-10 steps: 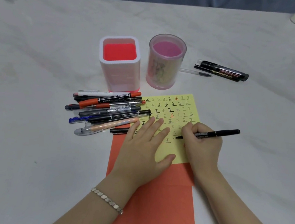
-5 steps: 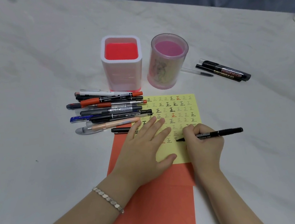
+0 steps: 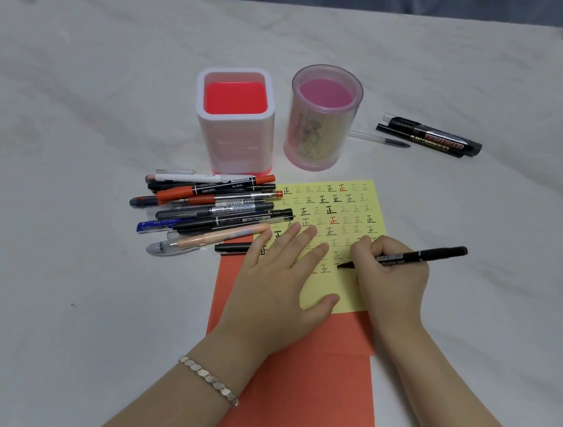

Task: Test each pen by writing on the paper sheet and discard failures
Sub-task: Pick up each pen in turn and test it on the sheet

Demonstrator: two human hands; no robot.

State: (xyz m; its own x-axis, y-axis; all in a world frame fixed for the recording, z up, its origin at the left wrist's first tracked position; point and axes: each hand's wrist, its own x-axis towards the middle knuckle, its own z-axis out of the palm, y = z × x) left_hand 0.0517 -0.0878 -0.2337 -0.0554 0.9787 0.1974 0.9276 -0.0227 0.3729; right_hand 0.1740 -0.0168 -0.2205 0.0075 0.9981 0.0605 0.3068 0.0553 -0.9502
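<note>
White cloth (image 3: 67,162) covers the table and looks soft and creased, so paper on it may slide or pucker under a stroke. An orange sheet (image 3: 303,380) lies beneath the yellow sheet (image 3: 357,204), which is mostly filled with test marks. A new mark crowding an old one could hide a faint pen. The pile of pens (image 3: 212,212) lies at the left, tips reaching over the yellow edge, and a nudge might roll them together with tested ones.

The left hand (image 3: 279,291) lies flat, fingers straight and spread, pressing the yellow sheet. It covers several marks and could smear any wet ink. The right hand (image 3: 390,282) grips the black pen (image 3: 438,254), whose tip is on the lowest row. A loose cap (image 3: 232,248) just beside the left fingers could get lost in the pile.
</note>
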